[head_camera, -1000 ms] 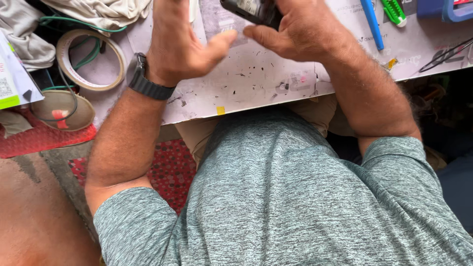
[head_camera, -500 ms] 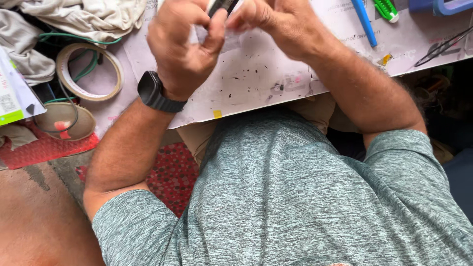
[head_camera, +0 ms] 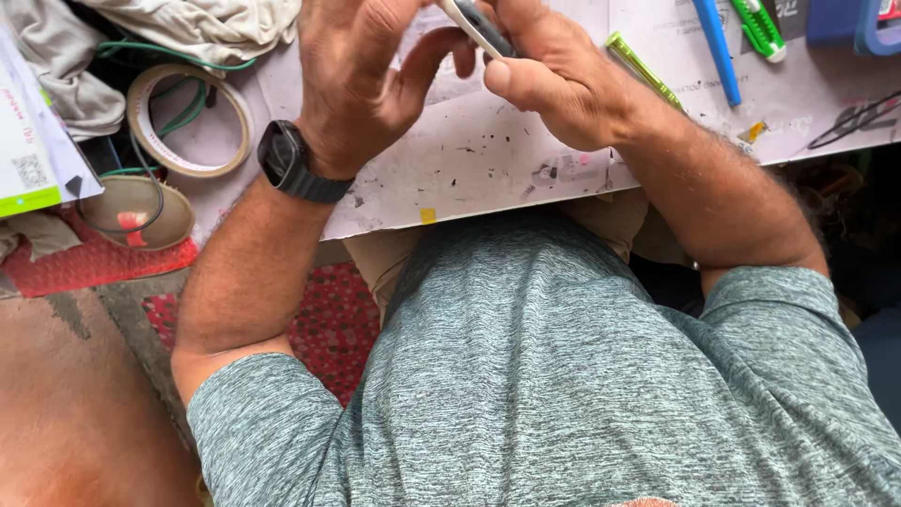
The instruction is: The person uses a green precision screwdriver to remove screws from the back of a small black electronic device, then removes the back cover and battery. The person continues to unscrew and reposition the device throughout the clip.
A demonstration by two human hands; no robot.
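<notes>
Both my hands are raised over the white work board (head_camera: pixel 488 178), holding a thin dark flat device with a pale edge (head_camera: pixel 477 26), seen edge-on at the top of the view. My left hand (head_camera: pixel 361 80), with a black watch (head_camera: pixel 286 161) on the wrist, touches the device's left end with thumb and fingers. My right hand (head_camera: pixel 554 70) grips it from the right, fingers curled around it. Most of the device is hidden by my fingers and the frame's top edge.
On the board lie a green ruler-like strip (head_camera: pixel 643 70), a blue pen (head_camera: pixel 716 49), a green utility knife (head_camera: pixel 758 28), a blue box (head_camera: pixel 854 23) and glasses (head_camera: pixel 859 117). At left sit a tape roll (head_camera: pixel 188 117), green wires, cloth (head_camera: pixel 188 21) and a red patterned mat (head_camera: pixel 324 324).
The hands have come closer together and the dark device has turned from flat-on to edge-on between them. The view has shifted slightly, showing the green strip beside my right wrist.
</notes>
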